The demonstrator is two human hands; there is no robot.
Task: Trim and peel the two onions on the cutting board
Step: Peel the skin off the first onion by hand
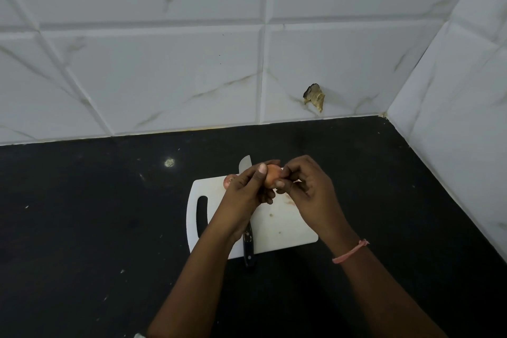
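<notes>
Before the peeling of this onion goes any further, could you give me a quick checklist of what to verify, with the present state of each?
1. Onion in hand gripped by the left hand: ok.
2. Right hand fingertips pinching at the onion's end: ok.
3. Knife set down, on the cutting board, in neither hand: ok.
4. Second onion on the board's far edge: ok.
5. Ends of the held onion trimmed: cannot tell.
</notes>
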